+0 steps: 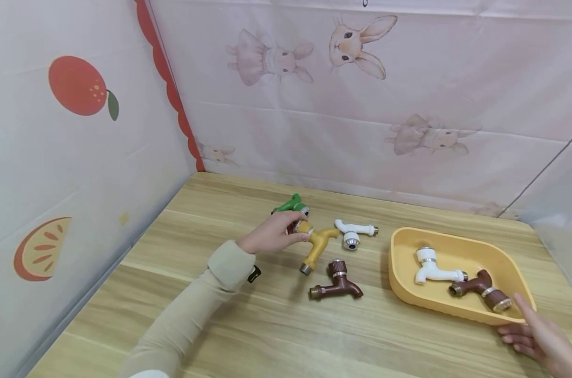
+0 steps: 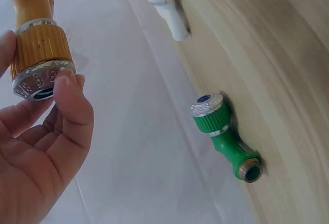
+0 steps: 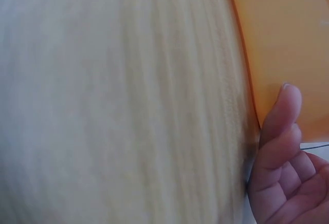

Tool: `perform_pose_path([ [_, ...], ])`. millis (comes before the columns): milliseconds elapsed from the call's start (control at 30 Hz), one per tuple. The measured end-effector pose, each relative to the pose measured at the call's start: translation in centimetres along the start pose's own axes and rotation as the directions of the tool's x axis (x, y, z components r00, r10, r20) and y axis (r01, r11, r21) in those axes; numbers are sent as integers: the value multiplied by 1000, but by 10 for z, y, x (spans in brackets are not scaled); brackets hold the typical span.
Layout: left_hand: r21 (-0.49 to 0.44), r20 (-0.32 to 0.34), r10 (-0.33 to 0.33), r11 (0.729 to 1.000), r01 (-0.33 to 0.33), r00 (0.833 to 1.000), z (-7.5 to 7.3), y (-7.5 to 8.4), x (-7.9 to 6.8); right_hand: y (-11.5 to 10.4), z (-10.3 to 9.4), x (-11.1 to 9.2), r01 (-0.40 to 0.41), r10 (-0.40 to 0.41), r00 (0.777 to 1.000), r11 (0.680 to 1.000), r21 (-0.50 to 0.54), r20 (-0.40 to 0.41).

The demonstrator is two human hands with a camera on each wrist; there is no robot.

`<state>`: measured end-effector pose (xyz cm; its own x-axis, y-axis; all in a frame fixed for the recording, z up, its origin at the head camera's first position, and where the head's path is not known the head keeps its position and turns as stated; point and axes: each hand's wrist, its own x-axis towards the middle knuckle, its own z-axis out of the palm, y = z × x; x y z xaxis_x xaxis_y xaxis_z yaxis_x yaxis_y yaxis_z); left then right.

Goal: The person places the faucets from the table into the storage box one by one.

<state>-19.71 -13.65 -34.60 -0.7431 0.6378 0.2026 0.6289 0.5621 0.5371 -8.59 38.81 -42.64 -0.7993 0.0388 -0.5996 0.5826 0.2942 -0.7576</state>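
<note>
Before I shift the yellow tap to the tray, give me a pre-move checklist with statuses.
1. Yellow tap held in left hand, by its handle end: ok.
2. Table-level path to yellow tray: not ok, a loose white tap lies between.
3. Bare tray floor beside the second white tap and brown tap: ok.
4. Right hand at the tray's near right corner: ok.
5. Firm right-hand grip on the tray: cannot tell.

At lower centre, the counter [image 1: 338, 341] leaves room to pass. The brown tap [image 1: 339, 286] just above and yellow tray [image 1: 472, 254] at right obstruct.
</note>
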Motion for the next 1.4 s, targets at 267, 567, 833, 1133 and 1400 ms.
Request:
perform_pose_path([
  [267,33,-40,9,999,-8,999,2,5,9,2,0,3,0,0,1000,1000,15,-14],
  [567,25,-63,10,1000,-9,998,3,9,17,1,1,-1,9,-8,1000,1000,21,-26],
  [833,6,-70,29,1000,-28,997,5,16,25,2,5,-5,0,2,999,999,54,-45],
  [1133,-42,-18,36,998,-36,999,10,28,45,3,3,-4,5,-3,999,999,49,-42],
  [1400,-58,-9,39,998,-39,999,17,39,65,3,2,-5,1,1,999,998,57,-43],
])
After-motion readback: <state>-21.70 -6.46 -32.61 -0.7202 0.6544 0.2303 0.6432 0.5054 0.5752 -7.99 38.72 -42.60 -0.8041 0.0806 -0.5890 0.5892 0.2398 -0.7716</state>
